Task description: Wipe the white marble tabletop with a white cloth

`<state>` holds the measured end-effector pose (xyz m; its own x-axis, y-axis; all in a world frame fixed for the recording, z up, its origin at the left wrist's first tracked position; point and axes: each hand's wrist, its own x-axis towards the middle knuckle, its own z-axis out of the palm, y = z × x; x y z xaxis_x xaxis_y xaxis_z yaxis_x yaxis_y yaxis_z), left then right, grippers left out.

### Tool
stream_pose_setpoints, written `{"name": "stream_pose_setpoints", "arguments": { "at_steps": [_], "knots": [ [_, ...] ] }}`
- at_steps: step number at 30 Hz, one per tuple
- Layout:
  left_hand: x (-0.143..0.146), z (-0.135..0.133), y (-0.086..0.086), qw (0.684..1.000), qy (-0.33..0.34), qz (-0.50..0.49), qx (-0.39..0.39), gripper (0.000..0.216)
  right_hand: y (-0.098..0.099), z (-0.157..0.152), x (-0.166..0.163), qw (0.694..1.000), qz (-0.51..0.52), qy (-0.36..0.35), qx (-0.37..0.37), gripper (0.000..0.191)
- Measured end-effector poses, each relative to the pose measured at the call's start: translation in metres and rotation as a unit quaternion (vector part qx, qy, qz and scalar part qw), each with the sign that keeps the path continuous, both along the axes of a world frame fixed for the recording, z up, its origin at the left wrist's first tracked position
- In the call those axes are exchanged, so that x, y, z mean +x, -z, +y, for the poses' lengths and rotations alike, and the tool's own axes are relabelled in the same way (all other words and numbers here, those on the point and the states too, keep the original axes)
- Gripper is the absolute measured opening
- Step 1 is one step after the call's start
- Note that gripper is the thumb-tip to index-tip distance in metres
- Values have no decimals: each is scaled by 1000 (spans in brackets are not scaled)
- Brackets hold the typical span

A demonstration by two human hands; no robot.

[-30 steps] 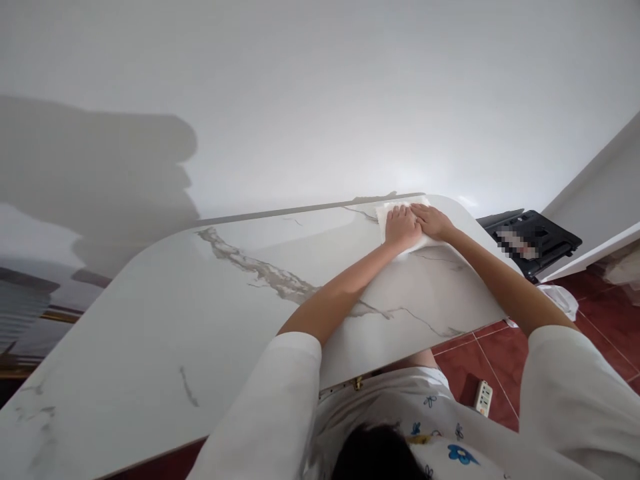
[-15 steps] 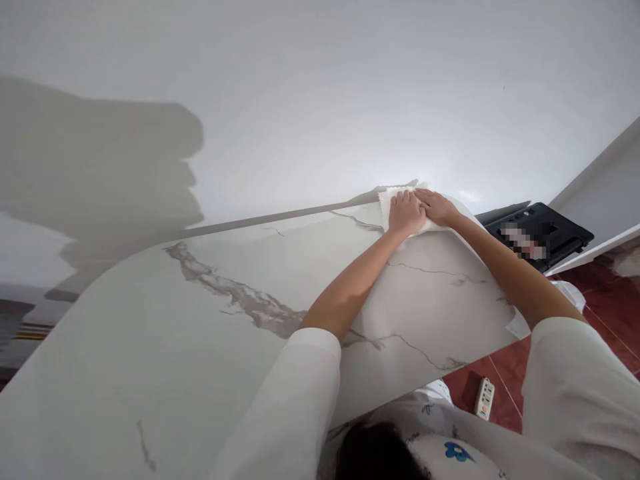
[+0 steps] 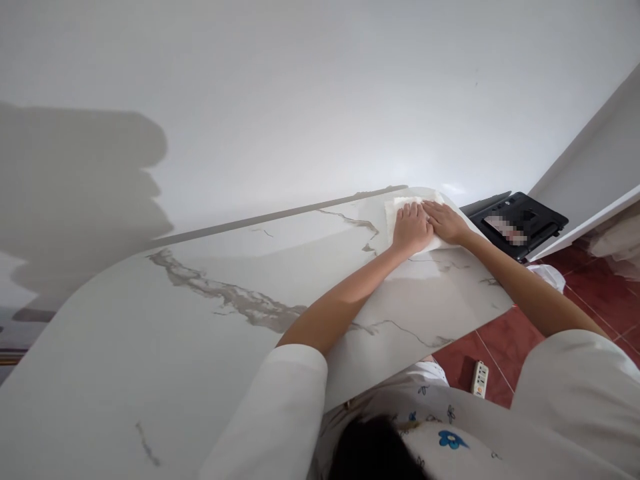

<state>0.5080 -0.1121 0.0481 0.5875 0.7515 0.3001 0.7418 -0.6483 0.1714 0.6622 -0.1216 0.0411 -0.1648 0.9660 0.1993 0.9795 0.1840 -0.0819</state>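
Left hand (image 3: 413,229) and right hand (image 3: 447,223) lie on the cloth (image 3: 392,215) at the table (image 3: 210,373)'s far-right corner, fingers outstretched, seemingly unclenched, undersides hidden. Pushing too hard could bunch it or carry it over the edge.

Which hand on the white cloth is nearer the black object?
The right hand; it lies between the left hand and the black object, both hands on the white cloth.

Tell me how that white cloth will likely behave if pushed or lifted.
The white cloth looks thin, so it would probably be light and droop if lifted. On the smooth-looking tabletop it may slide easily, though the left hand and right hand on it could bunch it.
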Motion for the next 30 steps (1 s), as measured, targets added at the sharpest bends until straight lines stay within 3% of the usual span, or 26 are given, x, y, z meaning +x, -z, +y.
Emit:
{"name": "stream_pose_setpoints", "arguments": {
  "at_steps": [13, 18, 23, 30],
  "knots": [
    [-22, -122, 6, 999, 41, 0, -2, 60, 3, -137, -21, 1000, -16, -10, 20, 53],
    [-14, -155, 6, 997, 81, 0, -5, 62, 9, -179, -9, 999, -11, 15, 38, 53],
    [21, -152, 9, 995, 101, -26, 8, 61, 11, -182, 28, 998, -22, 34, 54, 53],
    [70, -109, 4, 993, 105, -48, 16, 60, 1, -136, 76, 998, -29, 36, 45, 54]
  ]
}}
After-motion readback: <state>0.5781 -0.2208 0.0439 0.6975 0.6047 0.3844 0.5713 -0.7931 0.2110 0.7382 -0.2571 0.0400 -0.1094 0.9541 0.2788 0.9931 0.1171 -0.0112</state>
